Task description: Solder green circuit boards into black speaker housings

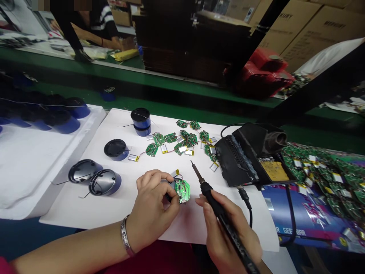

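My left hand (155,203), with a bracelet at the wrist, has its fingers closed at the left edge of a green circuit board (182,191). A dark part, mostly hidden by the fingers, lies under them beside the board. A small battery with yellow tape (175,173) shows just above the board. My right hand (228,224) is wrapped round a black soldering iron (218,207). The iron's tip points up and away, above and to the right of the board, touching nothing. More green boards wired to small silver batteries (182,149) lie on the white sheet (142,213) beyond my hands.
Blue cups with black insides (105,182) stand at the left, more in a white foam tray (94,123). A black soldering station (238,156) with a yellow sponge (274,171) stands at the right, near heaped boards (327,182). A person's arm (88,36) shows across the bench.
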Demonstrator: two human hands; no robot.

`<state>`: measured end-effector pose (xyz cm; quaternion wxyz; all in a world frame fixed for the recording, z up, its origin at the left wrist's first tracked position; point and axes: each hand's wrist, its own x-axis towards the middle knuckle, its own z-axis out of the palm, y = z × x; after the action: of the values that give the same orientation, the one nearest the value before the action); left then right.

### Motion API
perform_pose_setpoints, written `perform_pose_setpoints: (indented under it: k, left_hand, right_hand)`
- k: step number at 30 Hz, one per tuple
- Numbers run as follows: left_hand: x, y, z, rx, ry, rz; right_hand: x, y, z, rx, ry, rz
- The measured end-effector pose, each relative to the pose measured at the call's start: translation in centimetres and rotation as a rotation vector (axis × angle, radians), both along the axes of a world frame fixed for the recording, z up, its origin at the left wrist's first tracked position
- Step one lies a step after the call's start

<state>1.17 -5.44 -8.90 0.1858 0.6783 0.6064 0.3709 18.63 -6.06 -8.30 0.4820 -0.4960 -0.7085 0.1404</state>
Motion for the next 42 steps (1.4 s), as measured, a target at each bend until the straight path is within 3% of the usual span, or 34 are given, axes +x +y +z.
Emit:
perform_pose_setpoints:
  k: [4, 11, 17, 25, 28, 42]
  left_hand:
    - [0.0, -0.2, -0.2, 0.031, -0.011, 0.005]
    - [-0.1, -0.4, -0.2, 0.052, 0.005, 0.003]
    - [0.0, -0.3, -0.1, 0.008, -0.015, -0.008]
    - [0.2, -0.1, -0.1, -0.046, -0.03, 0.013]
    - [0.3, 0.0, 0.0, -0.055, -0.033, 0.016]
    - [0.2, 0.2, 0.0, -0.076, -0.022, 0.008]
  right_hand:
    - [1.1, 0.3, 0.3, 0.009, 0.04, -0.081]
    - [1.3, 0.0, -0.1, 0.018, 0.069, -0.08]
    - [1.3, 0.1, 1.3, 0.04, 0.051, -0.138]
    - [1.7, 0.3, 3.8, 0.034, -0.032, -0.018]
    - [1.2, 0.3, 4.4, -0.021, -0.019, -0.037]
    - [0.4, 0.7, 5.2, -0.013, -0.158, 0.054]
